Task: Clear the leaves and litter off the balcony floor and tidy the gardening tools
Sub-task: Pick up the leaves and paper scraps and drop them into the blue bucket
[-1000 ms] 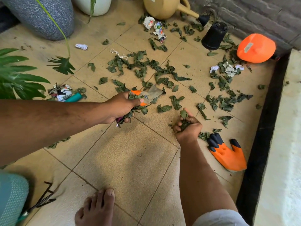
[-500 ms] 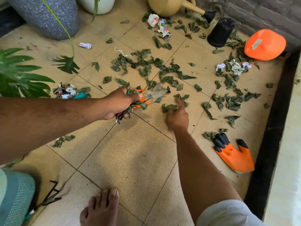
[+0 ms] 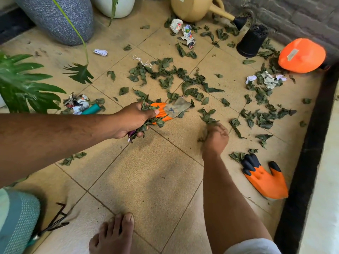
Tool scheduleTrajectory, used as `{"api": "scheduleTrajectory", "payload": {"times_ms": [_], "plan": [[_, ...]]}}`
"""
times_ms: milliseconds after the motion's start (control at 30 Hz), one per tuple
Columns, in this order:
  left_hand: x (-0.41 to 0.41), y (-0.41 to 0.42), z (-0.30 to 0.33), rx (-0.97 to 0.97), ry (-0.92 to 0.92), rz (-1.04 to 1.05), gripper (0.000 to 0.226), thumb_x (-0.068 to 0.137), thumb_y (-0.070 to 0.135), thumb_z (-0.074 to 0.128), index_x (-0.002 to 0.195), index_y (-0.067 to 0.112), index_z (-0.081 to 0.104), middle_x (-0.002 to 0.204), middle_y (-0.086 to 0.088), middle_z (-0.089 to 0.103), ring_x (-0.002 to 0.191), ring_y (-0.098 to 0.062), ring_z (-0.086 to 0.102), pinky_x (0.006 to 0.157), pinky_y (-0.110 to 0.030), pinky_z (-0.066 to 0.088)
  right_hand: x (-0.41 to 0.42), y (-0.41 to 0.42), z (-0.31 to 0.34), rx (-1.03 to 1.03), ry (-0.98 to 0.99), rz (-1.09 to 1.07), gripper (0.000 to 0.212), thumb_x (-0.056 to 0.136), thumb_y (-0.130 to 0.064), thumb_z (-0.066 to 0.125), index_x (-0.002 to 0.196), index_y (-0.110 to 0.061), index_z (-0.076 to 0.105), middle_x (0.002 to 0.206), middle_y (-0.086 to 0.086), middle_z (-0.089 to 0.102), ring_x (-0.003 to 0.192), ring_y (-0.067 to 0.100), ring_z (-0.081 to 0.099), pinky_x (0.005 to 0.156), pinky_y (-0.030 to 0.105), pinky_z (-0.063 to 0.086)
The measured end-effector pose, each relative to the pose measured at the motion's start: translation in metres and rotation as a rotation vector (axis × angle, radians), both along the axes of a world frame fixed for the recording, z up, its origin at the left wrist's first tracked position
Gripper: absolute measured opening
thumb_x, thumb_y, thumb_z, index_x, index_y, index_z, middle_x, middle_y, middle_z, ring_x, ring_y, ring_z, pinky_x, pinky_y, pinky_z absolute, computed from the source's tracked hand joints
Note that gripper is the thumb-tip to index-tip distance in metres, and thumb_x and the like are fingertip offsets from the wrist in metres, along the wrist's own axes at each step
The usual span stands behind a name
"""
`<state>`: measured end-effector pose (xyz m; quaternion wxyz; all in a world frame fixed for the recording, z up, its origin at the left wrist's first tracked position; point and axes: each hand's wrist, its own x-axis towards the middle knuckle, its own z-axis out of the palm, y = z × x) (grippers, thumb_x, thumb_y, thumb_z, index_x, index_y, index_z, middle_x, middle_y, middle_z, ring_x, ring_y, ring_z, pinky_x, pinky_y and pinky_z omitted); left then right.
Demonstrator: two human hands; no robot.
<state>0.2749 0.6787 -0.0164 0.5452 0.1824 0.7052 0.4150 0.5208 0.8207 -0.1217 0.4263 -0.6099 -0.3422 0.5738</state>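
Note:
Dry green leaves [image 3: 165,76] lie scattered over the tan floor tiles [image 3: 146,171]. My left hand [image 3: 134,120] is closed around a bunch of leaves, its fingertips against an orange and grey item [image 3: 168,110]; I cannot tell whether it holds that too. My right hand [image 3: 215,136] is a blurred fist low on the floor, gripping a few leaves just below a small leaf clump [image 3: 207,116]. Crumpled paper lies at the back [image 3: 183,32], at the left [image 3: 77,103] and at the right [image 3: 267,79].
An orange glove with black fingertips [image 3: 264,178] lies right of my arm. A beige watering can [image 3: 192,8], a tipped black pot [image 3: 252,41] and an orange object [image 3: 302,55] line the back wall. A hand rake [image 3: 55,220] is bottom left, a dark channel [image 3: 308,162] right.
My right hand reached forward to touch a leaf, then closed and drew back toward me with leaves. My left hand has kept its bunch in the same spot.

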Motion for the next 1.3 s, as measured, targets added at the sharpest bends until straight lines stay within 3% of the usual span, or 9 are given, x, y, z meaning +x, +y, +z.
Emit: {"api": "scheduleTrajectory", "payload": {"times_ms": [100,233,433,633,800,967,1133,1233,1300], "plan": [[-0.001,-0.001,0.002,-0.007,0.008,-0.004,0.038,0.101,0.038,0.073,0.129,0.017,0.058,0.108,-0.01,0.06,0.06,-0.012,0.054,0.043,-0.026,0.041,0.017,0.018,0.002,-0.053,0.091,-0.091,0.052,0.077,0.004,0.064,0.124,-0.017,0.073,0.105,0.014,0.076,0.063,0.016,0.056,0.053,0.03,0.048],[-0.003,-0.003,0.005,-0.026,0.032,0.005,0.039,0.101,0.039,0.074,0.129,0.017,0.058,0.107,-0.008,0.059,0.063,-0.012,0.055,0.042,-0.026,0.041,0.023,0.027,0.008,-0.026,0.018,-0.031,0.027,0.081,0.01,0.055,0.091,0.002,0.079,0.086,0.017,0.077,0.056,0.017,0.054,0.045,0.026,0.041],[-0.007,-0.009,0.005,-0.045,0.059,0.002,0.037,0.1,0.038,0.075,0.126,0.017,0.061,0.114,-0.009,0.06,0.067,-0.013,0.056,0.043,-0.026,0.042,0.013,0.022,0.013,-0.069,-0.017,0.149,0.018,0.073,0.004,0.048,0.067,-0.011,0.057,0.055,0.008,0.046,0.046,0.016,0.034,0.043,0.026,0.023],[-0.011,-0.011,0.007,-0.061,0.058,0.0,0.037,0.101,0.038,0.074,0.127,0.016,0.06,0.107,-0.008,0.059,0.065,-0.012,0.055,0.041,-0.025,0.041,0.014,0.034,-0.006,-0.094,-0.158,0.2,0.038,0.066,-0.011,0.039,0.103,-0.015,0.044,0.07,0.009,0.046,0.054,0.017,0.043,0.045,0.027,0.033],[-0.017,-0.015,0.005,-0.062,0.064,0.013,0.037,0.1,0.039,0.074,0.126,0.016,0.062,0.112,-0.011,0.061,0.072,-0.016,0.054,0.043,-0.026,0.042,0.003,0.042,0.007,0.056,-0.676,0.37,0.034,0.096,-0.029,0.069,0.118,-0.02,0.045,0.097,0.001,0.062,0.083,0.021,0.063,0.074,0.038,0.054],[-0.019,-0.02,0.008,-0.064,0.04,0.04,0.032,0.101,0.036,0.073,0.124,0.018,0.061,0.11,-0.008,0.061,0.068,-0.013,0.054,0.042,-0.026,0.041,-0.008,0.048,0.005,0.203,-0.93,0.453,0.04,0.095,-0.053,0.07,0.125,-0.027,0.064,0.098,-0.004,0.068,0.091,0.022,0.068,0.087,0.038,0.061],[-0.022,-0.023,0.01,-0.059,0.03,0.029,0.034,0.102,0.034,0.073,0.128,0.017,0.059,0.112,-0.008,0.062,0.063,-0.011,0.055,0.043,-0.027,0.042,-0.002,0.039,-0.007,0.3,-1.066,0.514,0.012,0.099,-0.035,0.064,0.102,-0.023,0.067,0.088,0.0,0.069,0.076,0.021,0.065,0.075,0.037,0.062],[-0.02,-0.023,0.008,-0.048,0.03,0.04,0.038,0.101,0.036,0.074,0.129,0.017,0.059,0.116,-0.009,0.063,0.063,-0.011,0.055,0.043,-0.027,0.042,0.005,0.024,-0.013,0.3,-0.975,0.474,0.016,0.099,-0.039,0.062,0.094,-0.025,0.064,0.085,-0.001,0.067,0.074,0.02,0.062,0.07,0.031,0.053],[-0.016,-0.021,0.011,-0.07,0.056,0.013,0.038,0.101,0.036,0.074,0.129,0.016,0.058,0.114,-0.01,0.062,0.063,-0.012,0.054,0.043,-0.027,0.042,0.01,0.019,-0.01,0.132,-0.575,0.253,0.024,0.099,-0.046,0.06,0.092,-0.024,0.064,0.08,-0.002,0.066,0.068,0.02,0.059,0.065,0.032,0.049]]}}
